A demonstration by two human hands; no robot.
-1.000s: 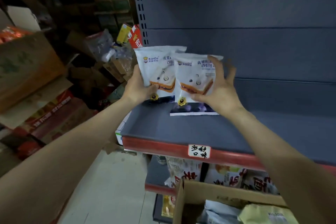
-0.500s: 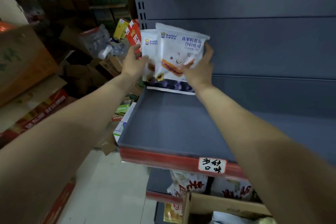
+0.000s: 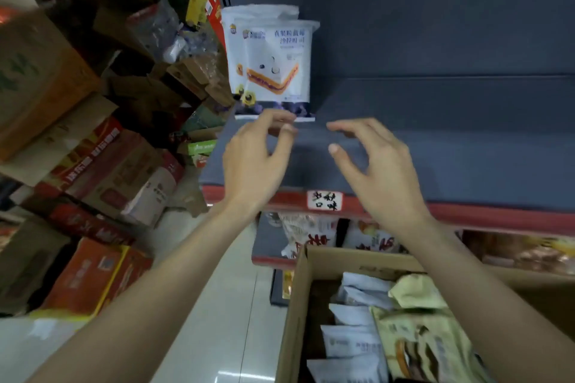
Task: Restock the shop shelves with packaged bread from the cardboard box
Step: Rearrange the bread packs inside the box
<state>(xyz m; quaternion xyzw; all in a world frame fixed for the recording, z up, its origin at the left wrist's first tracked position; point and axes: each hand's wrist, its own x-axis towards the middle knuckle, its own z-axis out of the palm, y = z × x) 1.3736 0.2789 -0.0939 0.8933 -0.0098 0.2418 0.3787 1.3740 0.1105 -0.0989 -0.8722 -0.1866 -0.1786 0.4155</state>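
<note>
Two white bread packs (image 3: 277,65) with a sandwich picture stand upright, one behind the other, at the back left corner of the grey shelf (image 3: 404,162). My left hand (image 3: 255,158) hovers just in front of them with loosely curled fingers and holds nothing. My right hand (image 3: 379,171) is beside it over the bare shelf, fingers spread and empty. The cardboard box (image 3: 298,305) sits below at the lower right, with several white and yellowish bread packs (image 3: 354,345) inside.
A red shelf edge with a handwritten label (image 3: 325,199) runs below my hands. Snack bags (image 3: 311,233) fill the lower shelf. Stacked cartons (image 3: 102,183) and loose packaging crowd the floor at the left. Pale floor tiles (image 3: 224,320) lie between them and the shelving.
Both hands held the two packs and pushed them to the back left of the shelf. Now they have let go and pulled back toward me, leaving the packs standing.
</note>
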